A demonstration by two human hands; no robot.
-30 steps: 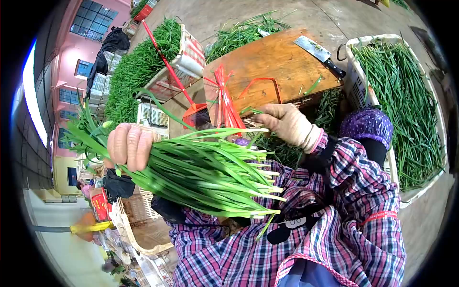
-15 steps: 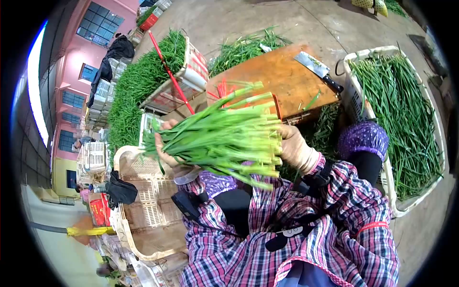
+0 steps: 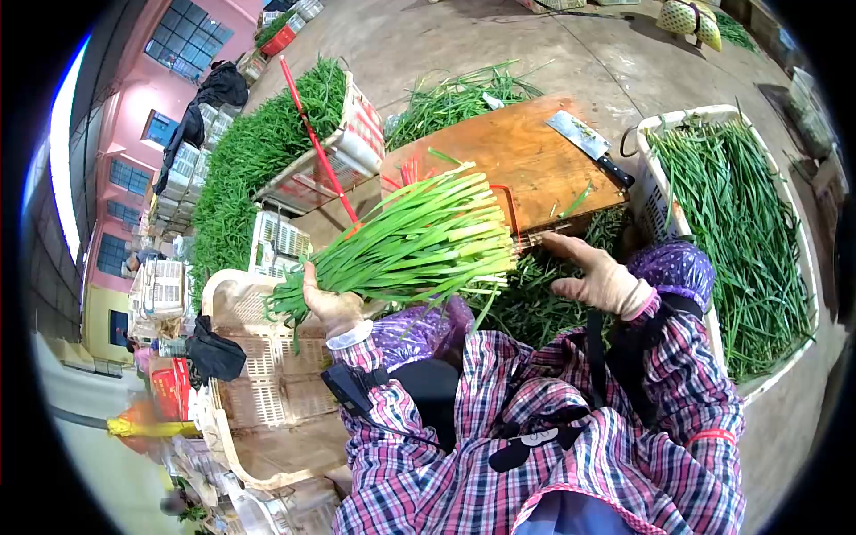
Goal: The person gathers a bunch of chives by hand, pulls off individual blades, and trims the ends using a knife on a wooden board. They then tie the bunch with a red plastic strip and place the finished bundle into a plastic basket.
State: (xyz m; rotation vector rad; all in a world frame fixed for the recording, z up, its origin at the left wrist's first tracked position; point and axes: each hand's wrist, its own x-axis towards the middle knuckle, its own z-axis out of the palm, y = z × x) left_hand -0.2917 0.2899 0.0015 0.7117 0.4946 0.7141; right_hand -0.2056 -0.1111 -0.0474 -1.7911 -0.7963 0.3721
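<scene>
A thick bunch of garlic chives (image 3: 419, 236) lies across my left hand (image 3: 334, 308), which is closed round its leafy end. The pale cut stalk ends point right and are fairly even. My right hand (image 3: 597, 276), in a light glove, is apart from the stalk ends, its thumb and fingers spread and holding nothing. Just beyond the bunch is a wooden board (image 3: 499, 147) with a cleaver (image 3: 580, 135) on its right part. Red strips (image 3: 409, 169) show at the board's left edge, partly hidden by the bunch.
On the right stands a white crate (image 3: 789, 178) full of long greens. A pale, shallow crate (image 3: 276, 370) is at my left. Heaped chives (image 3: 236, 169) and a red pole (image 3: 308, 134) stand beyond it. More greens (image 3: 459, 98) lie behind the board, and loose leaves (image 3: 526, 308) below it.
My right hand has left the stalk ends, moving right and opening. The bunch has come down slightly and settled in my left hand.
</scene>
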